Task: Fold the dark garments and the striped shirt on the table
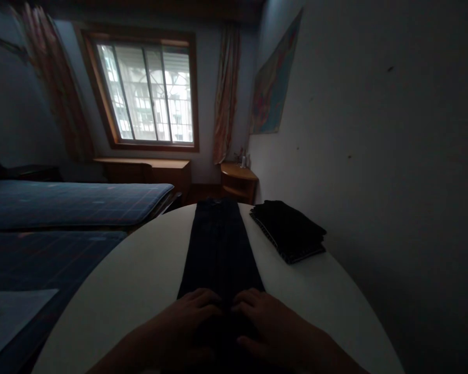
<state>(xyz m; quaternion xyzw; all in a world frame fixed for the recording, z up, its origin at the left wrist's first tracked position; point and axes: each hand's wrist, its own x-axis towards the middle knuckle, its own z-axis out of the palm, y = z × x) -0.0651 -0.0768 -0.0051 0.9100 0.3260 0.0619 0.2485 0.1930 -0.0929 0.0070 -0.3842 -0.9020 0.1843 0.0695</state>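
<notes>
A pair of dark trousers (220,244), folded lengthwise into a long strip, lies on the round white table (148,259). Its far end reaches the table's back edge; the near end runs down between my hands into shadow. My left hand (191,317) rests on the strip's left side, fingers laid over the cloth. On the right side lies my right hand (263,317), its fingers bent a little and the thumb apart. Both hands are open on the fabric. To the right sits a folded stack of black cloth (288,228), several layers showing at its edge.
A bed with a blue plaid mat (74,202) stands to the left, with a white sheet (15,317) at its near end. Close by on the right is a bare wall (374,208). A wooden desk (171,165) and a corner shelf (239,171) stand beyond the table.
</notes>
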